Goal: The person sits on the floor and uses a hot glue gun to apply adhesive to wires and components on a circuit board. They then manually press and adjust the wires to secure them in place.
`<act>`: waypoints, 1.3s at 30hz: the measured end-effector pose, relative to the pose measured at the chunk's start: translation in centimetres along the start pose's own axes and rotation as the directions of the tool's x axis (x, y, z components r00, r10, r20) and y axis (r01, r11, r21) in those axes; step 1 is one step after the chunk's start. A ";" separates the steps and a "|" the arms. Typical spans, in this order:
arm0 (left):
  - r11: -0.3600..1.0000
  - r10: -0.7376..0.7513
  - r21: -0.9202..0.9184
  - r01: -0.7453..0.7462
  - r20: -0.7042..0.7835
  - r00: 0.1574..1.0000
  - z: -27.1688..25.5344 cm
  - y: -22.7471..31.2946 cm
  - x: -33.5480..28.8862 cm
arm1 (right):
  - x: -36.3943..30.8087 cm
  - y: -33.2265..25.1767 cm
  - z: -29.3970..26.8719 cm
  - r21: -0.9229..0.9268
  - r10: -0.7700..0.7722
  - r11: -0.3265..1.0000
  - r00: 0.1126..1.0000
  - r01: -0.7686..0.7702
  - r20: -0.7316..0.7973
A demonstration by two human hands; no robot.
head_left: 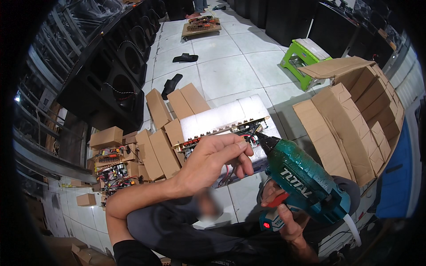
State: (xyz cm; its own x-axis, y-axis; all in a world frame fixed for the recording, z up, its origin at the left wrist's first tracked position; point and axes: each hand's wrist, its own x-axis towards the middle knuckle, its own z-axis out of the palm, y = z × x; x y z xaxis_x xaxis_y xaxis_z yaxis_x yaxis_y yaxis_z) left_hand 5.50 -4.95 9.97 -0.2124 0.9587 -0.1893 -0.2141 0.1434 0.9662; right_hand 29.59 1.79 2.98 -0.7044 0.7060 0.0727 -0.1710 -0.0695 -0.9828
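Observation:
My right hand (290,226) is wrapped round the handle of a teal cordless hot glue gun (310,177) with a red trigger. A white glue stick (353,230) pokes out of its back end. The black nozzle points at the right end of an amplifier circuit board (213,135), which rests on a white foam block (224,113). In front of that board, my left hand (211,159) has thumb and forefinger pinched close to the nozzle tip. Whatever sits in the pinch is too small to make out. Red and dark wires lie just beyond the fingertips.
Brown cardboard boxes (157,153) and several wired circuit boards (113,173) lie at left. An open carton (350,128) of small boxes stands at right, near a green stool (304,62). Black speaker cabinets (104,80) line the left. A board-laden dolly (200,30) stands far ahead.

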 end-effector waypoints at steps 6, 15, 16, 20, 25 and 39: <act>1.000 0.008 -0.025 -0.008 0.001 1.000 0.0 -0.1 0.0 | -0.2 0.2 0.1 0.049 0.006 0.999 0.999 -0.004 -0.033; 0.999 0.001 -0.050 -0.002 -0.009 1.000 0.0 -0.2 0.0 | 0.0 0.3 -0.1 0.026 0.004 1.000 1.000 -0.003 -0.019; 0.999 0.002 -0.049 -0.003 -0.010 1.000 -0.1 -0.2 -0.1 | 0.1 -0.3 0.1 0.017 -0.002 1.000 1.000 0.003 -0.027; 0.998 0.010 -0.058 -0.011 -0.003 1.000 0.0 -0.1 -0.1 | 0.1 0.1 0.1 0.049 -0.015 0.999 1.000 0.016 -0.010; 0.999 0.006 -0.047 -0.006 -0.001 1.000 -0.1 -0.2 -0.1 | -0.1 -0.3 0.1 0.009 0.015 1.000 1.000 -0.015 -0.025; 0.999 0.027 -0.045 -0.027 -0.010 1.000 0.0 -0.1 -0.1 | -0.1 -0.5 0.4 -0.003 0.004 1.000 1.000 -0.004 -0.024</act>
State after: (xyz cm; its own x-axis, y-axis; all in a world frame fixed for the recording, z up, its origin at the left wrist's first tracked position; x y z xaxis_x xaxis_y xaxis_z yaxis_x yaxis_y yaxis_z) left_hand 5.49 -5.04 9.87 -0.2273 0.9597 -0.1651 -0.2505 0.1062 0.9623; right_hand 29.45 1.49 3.52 -0.6882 0.7227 0.0642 -0.1656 -0.0703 -0.9837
